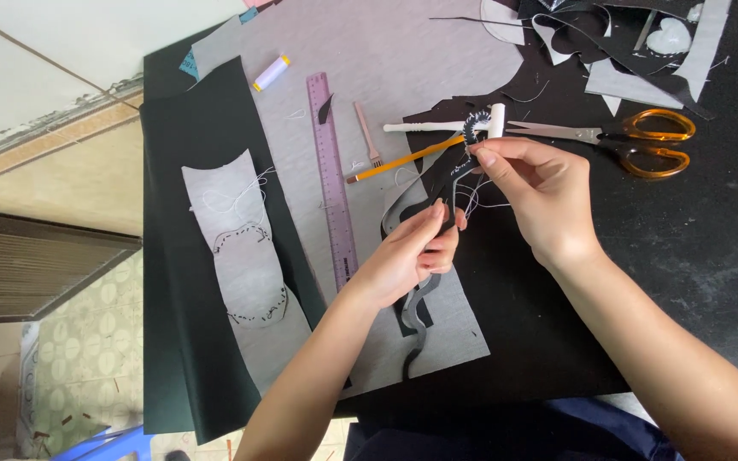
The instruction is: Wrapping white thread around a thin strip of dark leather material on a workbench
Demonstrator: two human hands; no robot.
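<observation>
My left hand (409, 253) pinches the lower part of a narrow wavy strip of black and grey fabric (421, 309) that hangs down over the table. My right hand (533, 189) grips the strip's upper end (472, 130), where a curled edge carries white stitches, and thin thread trails below the fingers. Both hands meet above the middle of the black table (694, 248).
Orange-handled scissors (642, 137), a white-handled tool (437, 126), a yellow pencil (399, 162), a small pink brush (367, 135), a purple ruler (333, 179) and a thread spool (272, 72) lie nearby. A stitched grey piece (245, 256) rests on dark cloth at left. Fabric scraps (617, 51) pile at the back.
</observation>
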